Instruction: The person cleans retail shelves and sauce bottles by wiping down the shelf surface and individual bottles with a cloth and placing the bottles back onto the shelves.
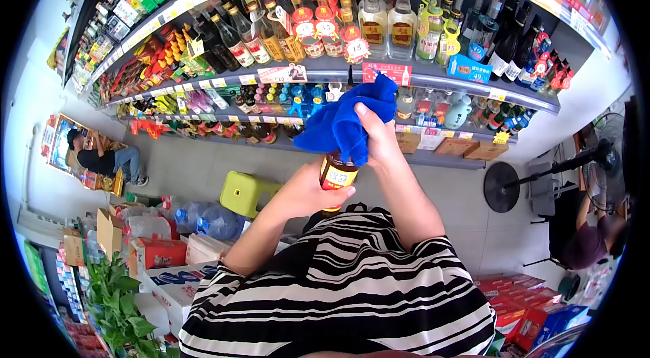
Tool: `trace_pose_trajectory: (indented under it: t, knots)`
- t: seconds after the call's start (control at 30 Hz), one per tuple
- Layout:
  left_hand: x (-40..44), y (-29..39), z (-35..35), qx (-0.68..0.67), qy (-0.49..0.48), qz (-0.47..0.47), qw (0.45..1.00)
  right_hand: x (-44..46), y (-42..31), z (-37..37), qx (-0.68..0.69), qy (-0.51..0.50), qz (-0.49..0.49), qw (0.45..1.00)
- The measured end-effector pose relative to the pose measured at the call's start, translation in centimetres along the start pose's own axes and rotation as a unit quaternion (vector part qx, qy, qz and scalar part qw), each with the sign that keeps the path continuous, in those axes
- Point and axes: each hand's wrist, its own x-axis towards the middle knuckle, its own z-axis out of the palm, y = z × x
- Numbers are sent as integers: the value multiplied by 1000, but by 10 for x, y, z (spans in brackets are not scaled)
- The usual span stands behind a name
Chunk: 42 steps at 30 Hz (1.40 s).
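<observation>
Grey tiled floor (453,202). White walls (40,74) both sides. Dark tiered shelving (433,79) ahead. Yellow-green stool (248,189), left. Black-based standing fan (502,187), right.

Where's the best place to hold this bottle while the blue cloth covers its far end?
Probably around the bottle's labelled body, from the left: that rounded part is exposed, and the left hand wraps it there. The blue cloth and right hand occupy the far end.

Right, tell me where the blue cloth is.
In the head view, the blue cloth is just above the middle of the picture, held by the right hand over the top of the bottle that the left hand grips.
</observation>
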Motion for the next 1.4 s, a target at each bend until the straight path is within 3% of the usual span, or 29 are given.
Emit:
trace_pose_trajectory:
  t: [0.13, 0.2, 0.3, 0.4, 0.47, 0.57, 0.6, 0.63, 0.77, 0.83, 0.97, 1.1, 1.23, 1.37, 1.4]
  knots:
    - [-1, -3, -1, -268, -152, -59, 950, 1, 24, -32, 199, -108, 35, 973]
    - [3, -17, 2, -406, -230, -73, 882, 5, 34, -42, 280, -124, 18, 952]
    - [10, -27, 18, -567, -334, -89, 747, 8, 16, -8, 247, -65, -87, 963]
    - [13, -30, 33, -632, -343, -73, 691, 20, 29, -12, 225, 0, -99, 969]
    - [17, -30, 32, -635, -337, -79, 691, 34, 49, -40, 201, -44, -84, 975]
    - [17, -31, 30, -670, -309, -86, 669, 20, 27, -26, 295, -40, 16, 955]
    - [17, -30, 26, -668, -293, -91, 679, 20, 20, -13, 242, 105, 33, 964]
    - [15, -27, 23, -665, -276, -97, 687, 17, 2, 4, 135, 164, -5, 977]
    - [14, -16, 12, -453, -96, -120, 878, 29, 9, -3, -94, 202, -108, 969]
    - [14, -13, 11, -382, -50, -131, 913, 32, 13, -3, -135, 209, -126, 960]
    - [17, -13, 0, -294, -11, -140, 945, 34, 14, 2, -140, 147, -43, 978]
    - [16, -19, -19, -217, 23, -101, 971, 30, 11, 23, -62, 9, 116, 991]
    - [14, -23, -35, -166, 57, -59, 983, 37, 20, 32, -84, -32, 152, 984]
    - [15, -34, -52, -64, 122, -28, 990, 45, 37, 50, -83, 54, 119, 988]
    - [16, -36, -57, -27, 147, -18, 989, 46, 37, 54, -105, 14, 123, 987]
